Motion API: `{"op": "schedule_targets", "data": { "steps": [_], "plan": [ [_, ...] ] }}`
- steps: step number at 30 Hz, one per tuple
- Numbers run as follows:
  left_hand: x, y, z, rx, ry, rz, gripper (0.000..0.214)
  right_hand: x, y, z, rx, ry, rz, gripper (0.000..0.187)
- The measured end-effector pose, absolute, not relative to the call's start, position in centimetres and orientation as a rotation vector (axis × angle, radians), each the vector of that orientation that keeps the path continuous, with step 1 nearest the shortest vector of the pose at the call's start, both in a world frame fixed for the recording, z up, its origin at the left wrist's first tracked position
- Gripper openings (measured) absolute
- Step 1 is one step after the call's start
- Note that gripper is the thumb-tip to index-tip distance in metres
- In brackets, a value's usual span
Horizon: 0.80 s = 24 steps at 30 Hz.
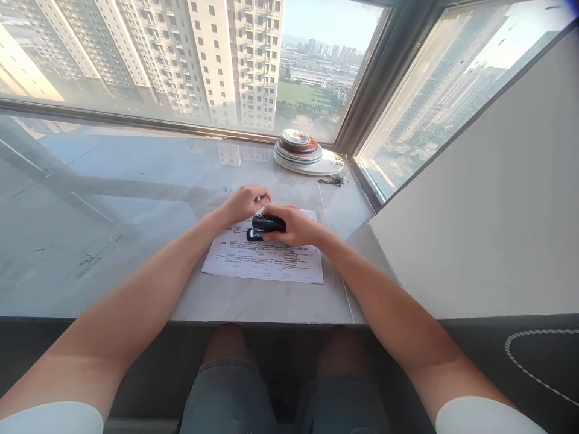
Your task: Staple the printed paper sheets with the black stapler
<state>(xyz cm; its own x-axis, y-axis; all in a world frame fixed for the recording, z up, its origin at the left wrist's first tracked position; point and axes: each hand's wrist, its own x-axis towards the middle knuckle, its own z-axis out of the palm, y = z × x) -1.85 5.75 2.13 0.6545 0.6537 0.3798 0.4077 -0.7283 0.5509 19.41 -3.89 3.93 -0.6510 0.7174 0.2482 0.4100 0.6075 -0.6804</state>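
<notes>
My right hand is wrapped round a black stapler from its right side. The stapler's upper arm stands apart from its base, and its front points left. Just beyond the stapler is my left hand, with its fingers curled in and the fingertips close together. Anything between those fingertips is too small to make out. Under both hands lies a white sheet of printed paper, flat on the grey tiled ledge. Its upper part is partly covered by my hands and the stapler.
A stack of plates stands in the far corner by the window frame. Close in front of it lies a bunch of keys. A white wall bounds the right side. Small dark scraps are on the ledge at left.
</notes>
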Motion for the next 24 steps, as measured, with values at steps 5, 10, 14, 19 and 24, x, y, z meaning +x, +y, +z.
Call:
{"op": "schedule_targets", "data": {
  "steps": [5, 10, 14, 19, 24],
  "plan": [
    [-1.8, 5.7, 2.1, 2.244, 0.806, 0.899, 0.026, 20.3, -2.9, 3.5, -1.023, -1.893, 0.968, 0.086],
    [-2.1, 6.1, 2.1, 2.063, 0.796, 0.870, 0.022, 20.9, -1.7, 2.6, -1.203, -1.890, 0.823, 0.089],
    [-2.0, 6.4, 1.8, 2.012, 0.802, 0.872, 0.020, 21.1, -1.4, 2.4, -1.221, -2.007, 0.689, 0.083],
    [-1.9, 6.6, 1.5, 1.986, 0.802, 0.858, 0.021, 21.0, -1.4, 2.3, -1.218, -2.058, 0.603, 0.078],
    [-2.0, 6.6, 1.7, 1.950, 0.822, 0.842, 0.021, 20.8, -1.4, 2.0, -1.240, -2.050, 0.604, 0.075]
  ]
}}
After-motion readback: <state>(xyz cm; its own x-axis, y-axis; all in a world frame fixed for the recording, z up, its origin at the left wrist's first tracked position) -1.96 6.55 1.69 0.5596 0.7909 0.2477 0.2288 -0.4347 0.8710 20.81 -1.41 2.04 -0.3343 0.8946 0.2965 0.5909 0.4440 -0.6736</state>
